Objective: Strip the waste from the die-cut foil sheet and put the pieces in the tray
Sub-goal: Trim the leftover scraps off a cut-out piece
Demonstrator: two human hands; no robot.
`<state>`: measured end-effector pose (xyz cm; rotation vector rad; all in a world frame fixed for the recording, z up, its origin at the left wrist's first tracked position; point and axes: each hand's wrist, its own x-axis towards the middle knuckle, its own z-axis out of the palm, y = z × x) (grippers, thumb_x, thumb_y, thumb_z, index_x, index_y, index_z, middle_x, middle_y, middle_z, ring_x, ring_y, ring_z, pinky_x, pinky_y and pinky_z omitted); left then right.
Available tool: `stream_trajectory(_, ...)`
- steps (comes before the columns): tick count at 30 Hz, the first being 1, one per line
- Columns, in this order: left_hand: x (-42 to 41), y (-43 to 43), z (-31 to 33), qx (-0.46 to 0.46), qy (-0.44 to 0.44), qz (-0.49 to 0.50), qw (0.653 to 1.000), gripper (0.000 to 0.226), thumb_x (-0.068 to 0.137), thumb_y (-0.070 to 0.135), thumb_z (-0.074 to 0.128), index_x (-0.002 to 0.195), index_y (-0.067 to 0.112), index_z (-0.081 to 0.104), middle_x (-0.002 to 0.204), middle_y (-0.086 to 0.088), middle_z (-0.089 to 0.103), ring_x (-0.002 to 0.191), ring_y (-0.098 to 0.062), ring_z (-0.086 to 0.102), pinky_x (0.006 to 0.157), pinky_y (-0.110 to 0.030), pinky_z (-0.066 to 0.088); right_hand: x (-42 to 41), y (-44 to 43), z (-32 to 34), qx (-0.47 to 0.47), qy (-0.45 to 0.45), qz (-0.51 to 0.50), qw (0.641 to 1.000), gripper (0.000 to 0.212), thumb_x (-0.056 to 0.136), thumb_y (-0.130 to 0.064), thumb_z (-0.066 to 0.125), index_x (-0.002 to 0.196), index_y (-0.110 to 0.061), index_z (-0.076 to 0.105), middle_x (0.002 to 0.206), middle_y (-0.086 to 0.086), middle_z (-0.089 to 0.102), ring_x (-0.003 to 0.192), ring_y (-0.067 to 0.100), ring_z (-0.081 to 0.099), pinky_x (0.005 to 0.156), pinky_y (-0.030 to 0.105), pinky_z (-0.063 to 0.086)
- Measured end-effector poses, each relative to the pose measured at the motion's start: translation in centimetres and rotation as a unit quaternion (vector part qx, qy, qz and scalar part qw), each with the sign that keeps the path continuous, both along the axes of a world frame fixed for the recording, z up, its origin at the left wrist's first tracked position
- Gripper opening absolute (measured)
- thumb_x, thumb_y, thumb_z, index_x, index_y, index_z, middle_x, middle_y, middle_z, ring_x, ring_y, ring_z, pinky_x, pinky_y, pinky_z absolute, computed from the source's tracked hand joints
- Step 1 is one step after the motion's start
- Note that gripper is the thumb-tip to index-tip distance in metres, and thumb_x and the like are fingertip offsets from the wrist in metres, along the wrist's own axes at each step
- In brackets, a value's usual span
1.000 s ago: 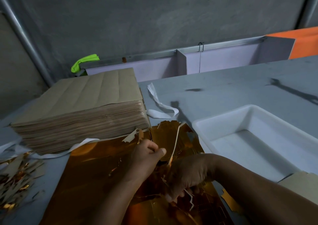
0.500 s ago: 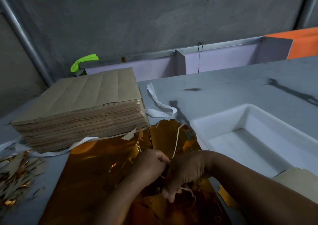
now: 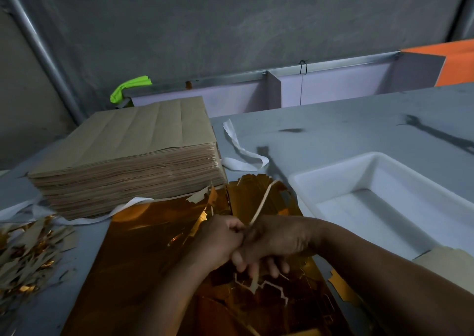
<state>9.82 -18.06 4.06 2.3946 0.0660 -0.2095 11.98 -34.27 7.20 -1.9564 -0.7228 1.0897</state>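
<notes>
**Hands pinched together over the foil**

No readable writing shows. The left hand (image 3: 220, 238) and right hand (image 3: 277, 240), fingers curled, meet on a thin waste strip (image 3: 264, 202) above the foil sheet (image 3: 154, 246). The white tray (image 3: 333, 181) sits just right; open table (image 3: 346, 125) lies beyond.

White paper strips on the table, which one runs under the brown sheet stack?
The white strip in front of the brown sheet stack: it emerges from beneath it. The other, looped strip lies free to its right.
</notes>
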Motion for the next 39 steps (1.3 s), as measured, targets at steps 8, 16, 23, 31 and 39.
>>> stream_trajectory(8, -1.7, 2.7, 0.8, -0.065, -0.045, 0.041, 0.996, 0.006, 0.09, 0.033, 0.066, 0.084, 0.033, 0.068, 0.087, 0.007, 0.067, 0.081, -0.013, 0.063, 0.068, -0.028, 0.049, 0.4, 0.1, -0.4, 0.301, -0.234, -0.313, 0.87, 0.036, 0.096, -0.024, 0.062, 0.06, -0.024, 0.063, 0.053, -0.009, 0.054, 0.048, 0.002, 0.048, 0.048, 0.016, 0.04)
stream_trajectory(16, -2.6, 4.7, 1.7, -0.146, -0.131, 0.075, 0.978, 0.013, 0.088, 0.03, 0.068, 0.078, 0.036, 0.071, 0.067, 0.01, 0.063, 0.061, 0.0, 0.057, 0.062, -0.024, 0.044, 1.6, 0.0, -0.9, 0.031, -0.373, -0.391, 0.841, 0.047, 0.094, -0.023, 0.06, 0.138, -0.03, 0.045, 0.131, 0.001, 0.052, 0.112, 0.025, 0.057, 0.091, 0.035, 0.049)
stream_trajectory(23, -3.0, 6.4, 2.8, -0.283, -0.165, 0.152, 0.932, 0.009, 0.088, 0.021, 0.067, 0.083, 0.026, 0.072, 0.062, 0.01, 0.061, 0.06, -0.006, 0.056, 0.069, -0.029, 0.045, 1.4, -0.1, -1.3, -0.087, -0.326, -0.225, 0.914, 0.029, 0.091, -0.022, 0.059, 0.119, -0.031, 0.055, 0.107, -0.005, 0.061, 0.101, 0.018, 0.061, 0.081, 0.032, 0.052)
stream_trajectory(31, -2.5, 7.7, 2.6, -0.265, -0.154, 0.229, 0.924, 0.01, 0.091, 0.016, 0.063, 0.084, 0.018, 0.07, 0.066, 0.009, 0.062, 0.064, -0.011, 0.053, 0.066, -0.028, 0.043, 0.6, 0.5, -1.3, -0.132, -0.327, -0.05, 0.935, 0.014, 0.094, -0.035, 0.057, 0.084, -0.028, 0.065, 0.072, -0.013, 0.061, 0.072, 0.002, 0.062, 0.06, 0.015, 0.043)
stream_trajectory(39, -1.2, 7.7, -1.3, 0.058, -0.022, 0.201, 0.978, 0.01, 0.09, 0.033, 0.065, 0.097, 0.029, 0.059, 0.116, 0.0, 0.05, 0.096, -0.013, 0.053, 0.071, -0.024, 0.044, -0.5, 1.5, -1.6, -0.273, -0.366, 0.06, 0.888, 0.054, 0.078, -0.081, 0.051, 0.096, -0.031, 0.058, 0.081, -0.013, 0.054, 0.081, 0.009, 0.056, 0.068, 0.026, 0.034)
